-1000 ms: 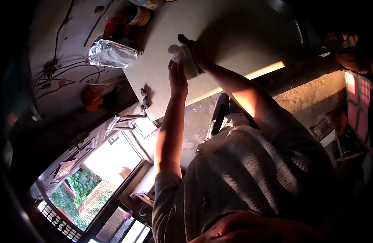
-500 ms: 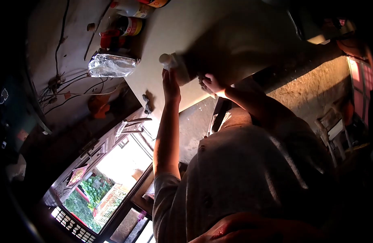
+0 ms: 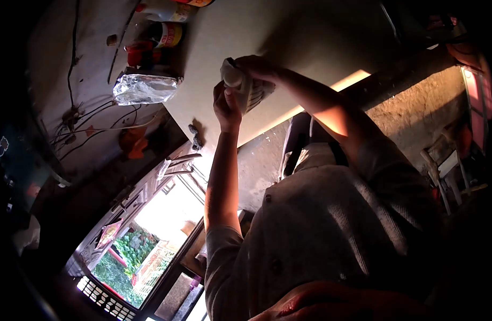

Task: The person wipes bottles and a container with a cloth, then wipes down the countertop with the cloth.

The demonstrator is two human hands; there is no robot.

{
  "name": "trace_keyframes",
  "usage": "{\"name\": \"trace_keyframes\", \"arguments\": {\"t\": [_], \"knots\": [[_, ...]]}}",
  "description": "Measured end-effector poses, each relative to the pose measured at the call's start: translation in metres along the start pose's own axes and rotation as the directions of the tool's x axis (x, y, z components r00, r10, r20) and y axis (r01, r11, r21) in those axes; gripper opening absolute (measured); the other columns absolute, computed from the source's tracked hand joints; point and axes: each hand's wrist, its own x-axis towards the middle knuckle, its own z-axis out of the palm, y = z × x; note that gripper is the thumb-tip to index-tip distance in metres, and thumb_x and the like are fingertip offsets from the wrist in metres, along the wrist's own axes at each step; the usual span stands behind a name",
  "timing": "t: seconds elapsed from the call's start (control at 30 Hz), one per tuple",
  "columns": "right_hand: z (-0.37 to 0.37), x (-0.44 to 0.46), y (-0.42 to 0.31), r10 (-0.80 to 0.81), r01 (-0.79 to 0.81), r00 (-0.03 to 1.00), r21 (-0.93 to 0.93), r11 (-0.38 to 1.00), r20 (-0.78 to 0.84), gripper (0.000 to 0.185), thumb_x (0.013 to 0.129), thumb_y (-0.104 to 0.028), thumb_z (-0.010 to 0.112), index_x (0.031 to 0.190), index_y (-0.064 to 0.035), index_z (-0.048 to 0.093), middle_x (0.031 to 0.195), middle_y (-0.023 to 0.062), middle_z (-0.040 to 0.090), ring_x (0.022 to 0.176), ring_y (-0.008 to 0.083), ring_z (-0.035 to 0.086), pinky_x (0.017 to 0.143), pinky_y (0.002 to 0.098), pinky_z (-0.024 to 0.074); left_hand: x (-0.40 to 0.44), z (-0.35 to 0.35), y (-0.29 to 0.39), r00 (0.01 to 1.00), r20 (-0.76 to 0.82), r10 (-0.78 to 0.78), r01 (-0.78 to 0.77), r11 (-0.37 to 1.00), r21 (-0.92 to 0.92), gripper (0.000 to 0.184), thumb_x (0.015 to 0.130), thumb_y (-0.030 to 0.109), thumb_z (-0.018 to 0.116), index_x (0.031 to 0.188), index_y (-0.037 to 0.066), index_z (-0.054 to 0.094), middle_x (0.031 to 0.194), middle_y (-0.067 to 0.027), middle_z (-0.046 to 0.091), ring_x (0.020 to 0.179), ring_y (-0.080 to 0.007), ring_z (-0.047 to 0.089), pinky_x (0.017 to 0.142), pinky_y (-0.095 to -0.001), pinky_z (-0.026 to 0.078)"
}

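My left hand (image 3: 227, 109) is closed around a pale plastic bottle, its round white cap (image 3: 233, 78) facing toward me. The bottle is held over the table, tilted. My right hand (image 3: 258, 67) reaches across to the bottle's far side, fingers bent and in shadow. A crumpled greyish cloth (image 3: 228, 66) shows beside the cap under that hand, pressed against the bottle. Much of the bottle's body is hidden by the hands and by shadow.
The light tabletop (image 3: 214, 32) carries a small dark lump (image 3: 195, 138) near its left corner. A foil-wrapped package (image 3: 145, 89) and several bottles, one with a yellow-red label (image 3: 171, 35), stand along the wall. Hanging cables (image 3: 91, 115) run beside them. A wooden chair (image 3: 445, 168) is at right.
My right hand has moved left and up from the table's near edge to the bottle, bringing the cloth against it. The bottle has turned, its cap now facing me more.
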Motion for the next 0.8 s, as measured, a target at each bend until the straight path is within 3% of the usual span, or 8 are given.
{"name": "trace_keyframes", "arguments": {"t": [0.1, 0.17, 0.27, 0.37, 0.5, 0.63, 0.67, 0.8], "knots": [[-0.012, -0.007, -0.006, 0.133, -0.152, 0.988, -0.298, 0.942, -0.085, 0.041, 0.086, -0.039, 0.041, 0.088, -0.0022, 0.061, 0.091, 0.0173, 0.061, 0.081, 0.0237, 0.058, 0.076, 0.0380, 0.0417, 0.001, 0.000, 0.001, 0.996, 0.016, 0.093, -0.093, 0.995, 0.023, 0.038, 0.093, 0.027, 0.035, 0.094, -0.002, 0.058, 0.103, -0.0188, 0.057, 0.095, -0.0349, 0.053, 0.084, -0.0402, 0.041], [-0.005, 0.002, 0.040, 0.207, -0.222, 0.960, -0.059, 0.973, -0.187, 0.036, 0.084, -0.034, 0.046, 0.084, -0.0017, 0.062, 0.082, 0.0175, 0.062, 0.072, 0.0253, 0.059, 0.069, 0.0386, 0.0435, 0.003, -0.002, 0.004, 0.994, 0.012, 0.104, -0.104, 0.995, 0.006, 0.038, 0.093, 0.028, 0.034, 0.094, -0.001, 0.059, 0.104, -0.0169, 0.058, 0.092, -0.0343, 0.055, 0.082, -0.0396, 0.041], [-0.025, -0.001, 0.092, -0.156, 0.015, 0.949, -0.452, 0.892, -0.275, 0.029, 0.084, -0.030, 0.052, 0.079, -0.0030, 0.061, 0.064, 0.0048, 0.056, 0.059, 0.0122, 0.048, 0.056, 0.0302, 0.0413, 0.004, -0.006, 0.004, 0.986, 0.077, 0.146, -0.148, 0.988, 0.031, 0.038, 0.092, 0.030, 0.035, 0.093, 0.001, 0.060, 0.104, -0.0145, 0.059, 0.093, -0.0323, 0.055, 0.083, -0.0389, 0.041], [-0.039, -0.065, 0.007, -0.048, -0.072, 0.934, -0.317, 0.946, -0.354, 0.027, 0.085, -0.025, 0.052, 0.086, -0.0002, 0.061, 0.073, 0.0114, 0.060, 0.067, 0.0180, 0.057, 0.063, 0.0313, 0.0443, 0.007, -0.008, 0.000, 0.983, 0.093, 0.158, -0.163, 0.985, 0.055, 0.038, 0.092, 0.031, 0.035, 0.093, 0.003, 0.061, 0.104, -0.0127, 0.060, 0.092, -0.0306, 0.056, 0.085, -0.0402, 0.039], [-0.002, -0.060, -0.010, -0.358, 0.307, 0.871, -0.196, 0.931, -0.337, 0.027, 0.084, -0.027, 0.051, 0.085, -0.0018, 0.061, 0.082, 0.0162, 0.060, 0.082, 0.0255, 0.059, 0.076, 0.0335, 0.0455, 0.005, -0.009, -0.009, 0.964, 0.133, 0.232, -0.249, 0.960, 0.130, 0.037, 0.091, 0.031, 0.036, 0.090, 0.004, 0.061, 0.105, -0.0126, 0.060, 0.092, -0.0308, 0.056, 0.089, -0.0452, 0.036], [0.003, -0.037, 0.014, -0.221, 0.203, 0.935, -0.094, 0.975, -0.277, 0.036, 0.087, -0.033, 0.045, 0.083, 0.0000, 0.059, 0.078, 0.0163, 0.059, 0.075, 0.0236, 0.056, 0.069, 0.0360, 0.0431, 0.010, -0.009, -0.001, 0.964, 0.146, 0.222, -0.239, 0.965, 0.112, 0.036, 0.090, 0.032, 0.037, 0.082, 0.005, 0.060, 0.106, -0.0105, 0.060, 0.092, -0.0294, 0.057, 0.091, -0.0464, 0.034], [-0.004, -0.039, 0.021, 0.005, -0.014, 0.991, -0.061, 0.998, -0.137, 0.038, 0.089, -0.035, 0.041, 0.082, -0.0027, 0.061, 0.076, 0.0134, 0.059, 0.071, 0.0188, 0.052, 0.065, 0.0342, 0.0409, 0.009, -0.010, 0.000, 0.961, 0.157, 0.227, -0.246, 0.963, 0.113, 0.036, 0.090, 0.032, 0.037, 0.082, 0.005, 0.060, 0.106, -0.0105, 0.060, 0.092, -0.0294, 0.057, 0.091, -0.0464, 0.034], [0.006, -0.049, 0.067, 0.058, 0.025, 0.929, 0.217, 0.976, -0.366, 0.035, 0.090, -0.034, 0.042, 0.082, -0.0065, 0.062, 0.071, 0.0079, 0.059, 0.059, 0.0138, 0.049, 0.057, 0.0316, 0.0408, 0.010, -0.015, -0.003, 0.921, 0.254, 0.295, -0.339, 0.928, 0.154, 0.034, 0.088, 0.034, 0.039, 0.077, 0.007, 0.059, 0.106, -0.0076, 0.061, 0.092, -0.0247, 0.058, 0.093, -0.0457, 0.033]]}}
